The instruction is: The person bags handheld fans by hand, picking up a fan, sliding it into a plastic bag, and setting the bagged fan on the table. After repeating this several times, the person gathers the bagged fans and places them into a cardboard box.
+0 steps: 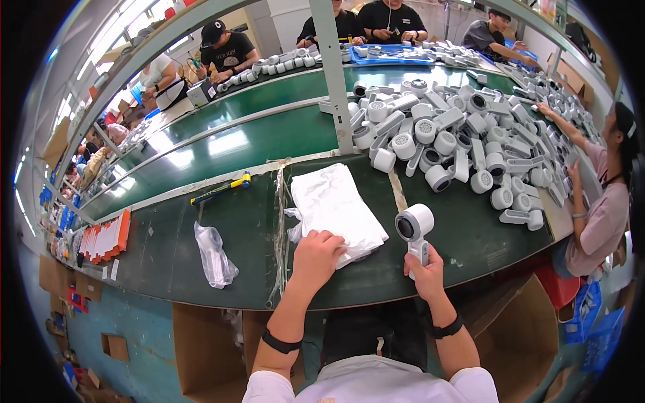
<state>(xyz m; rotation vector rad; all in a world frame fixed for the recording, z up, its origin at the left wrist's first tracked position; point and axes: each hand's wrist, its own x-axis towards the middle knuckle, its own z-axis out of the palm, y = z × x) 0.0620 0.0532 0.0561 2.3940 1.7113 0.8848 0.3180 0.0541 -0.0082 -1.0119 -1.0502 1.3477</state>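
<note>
Green workbench (168, 255) beneath white device (418, 220) in right hand (428, 274).

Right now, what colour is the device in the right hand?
The device is white and grey, dark at its round front; head view.

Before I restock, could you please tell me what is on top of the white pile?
The left hand rests on the near-left edge of the white pile; the patch beneath it is covered.
</note>
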